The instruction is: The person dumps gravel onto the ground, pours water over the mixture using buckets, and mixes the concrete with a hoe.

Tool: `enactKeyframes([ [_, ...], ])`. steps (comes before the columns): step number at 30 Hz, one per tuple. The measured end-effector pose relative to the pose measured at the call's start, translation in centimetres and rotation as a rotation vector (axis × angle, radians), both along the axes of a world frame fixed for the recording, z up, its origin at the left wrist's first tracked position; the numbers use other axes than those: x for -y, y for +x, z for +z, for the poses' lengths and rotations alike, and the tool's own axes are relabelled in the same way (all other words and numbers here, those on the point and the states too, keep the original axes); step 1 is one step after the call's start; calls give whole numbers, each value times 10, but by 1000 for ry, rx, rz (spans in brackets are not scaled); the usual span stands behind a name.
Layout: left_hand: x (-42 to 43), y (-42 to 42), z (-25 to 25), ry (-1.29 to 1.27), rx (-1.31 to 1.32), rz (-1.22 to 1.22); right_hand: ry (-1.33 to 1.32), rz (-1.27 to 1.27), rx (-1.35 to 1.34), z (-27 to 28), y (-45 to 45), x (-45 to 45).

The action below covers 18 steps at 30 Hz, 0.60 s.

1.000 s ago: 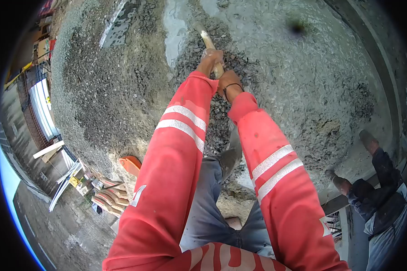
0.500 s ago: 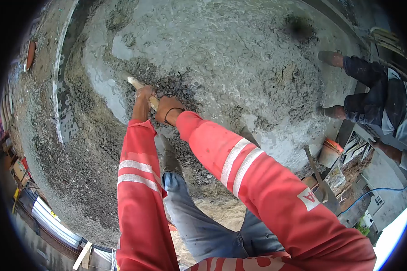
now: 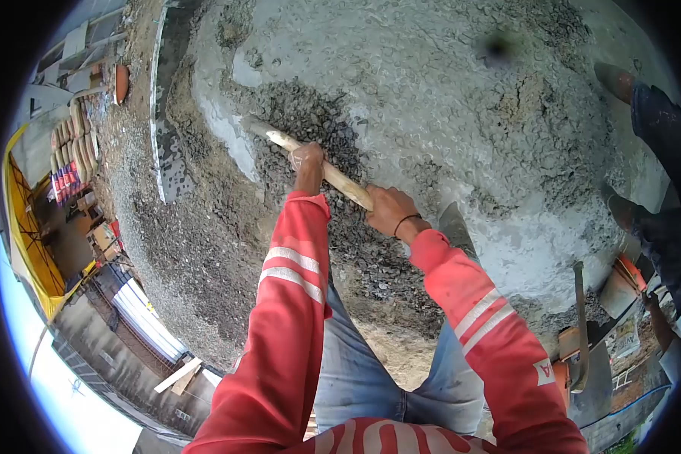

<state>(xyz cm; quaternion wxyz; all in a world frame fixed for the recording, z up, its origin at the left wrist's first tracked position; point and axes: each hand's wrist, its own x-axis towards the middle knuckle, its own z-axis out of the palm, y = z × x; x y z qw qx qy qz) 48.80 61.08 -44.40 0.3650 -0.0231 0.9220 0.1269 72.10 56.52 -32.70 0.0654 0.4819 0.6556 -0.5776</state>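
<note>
Both my hands grip the pale wooden handle of a shovel (image 3: 346, 184). My left hand (image 3: 308, 160) is wrapped round it nearer the head. Lower to the right, my right hand (image 3: 391, 210), with a dark band at the wrist, closes round the handle's near end. The shovel's grey head end reaches left, toward wet cement; its blade is hard to make out. Dark gravel (image 3: 299, 106) lies just beyond my left hand. Wet grey concrete mix (image 3: 424, 98) spreads ahead and to the right.
Another person's legs (image 3: 658, 136) and boots stand at the right edge of the mix. An orange-rimmed bucket (image 3: 620, 287) and another long handle (image 3: 580, 318) are at lower right. A long board (image 3: 157, 113) borders the left side. Stacked bags (image 3: 74, 147) lie at far left.
My right hand has moved right, away from my left, so the hands are now apart on the handle. The view has shifted, bringing the stacked bags and yellow structure into sight.
</note>
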Motion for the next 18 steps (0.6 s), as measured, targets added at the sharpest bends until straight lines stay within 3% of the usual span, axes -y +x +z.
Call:
enactKeyframes([
  [3,4,44,42,336,260,398,72,12,-4,54,75,9],
  [5,10,80,34,438,358,537,47,85,90,74,147,20],
  [8,42,211,56,609,634,727,41,128,312,98,257,48],
  [13,98,389,94,444,894,905,142,73,606,139,404,124],
  [16,109,387,147,506,897,928,344,14,568,152,417,150],
  [18,97,338,191,649,824,861,275,55,498,146,374,145],
])
